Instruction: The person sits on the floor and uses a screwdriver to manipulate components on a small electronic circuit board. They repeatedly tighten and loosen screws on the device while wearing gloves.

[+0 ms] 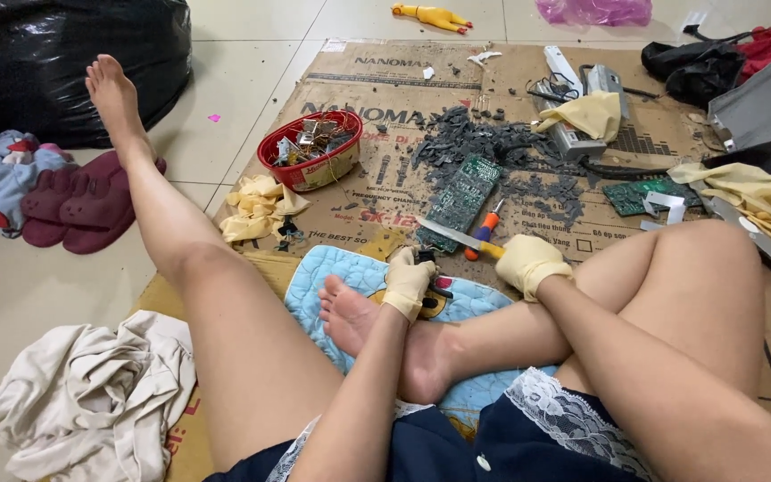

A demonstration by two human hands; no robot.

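Both hands wear pale yellow rubber gloves. My left hand (408, 281) is closed around a small dark part above my bare foot and the light blue cushion (336, 272). My right hand (528, 261) grips a knife (452, 236) with a yellow handle; its blade points left toward a green circuit board (461, 192) lying on the cardboard sheet (385, 192). An orange-handled screwdriver (485, 228) lies just beyond the knife.
A red bowl (310, 149) of metal and wire scraps stands at the left of the cardboard. Grey plastic debris (493, 143) is strewn in the middle. Spare yellow gloves (256, 207), a second board (640, 195) and casings (756, 107) lie around. Cloth (91, 393) lies left.
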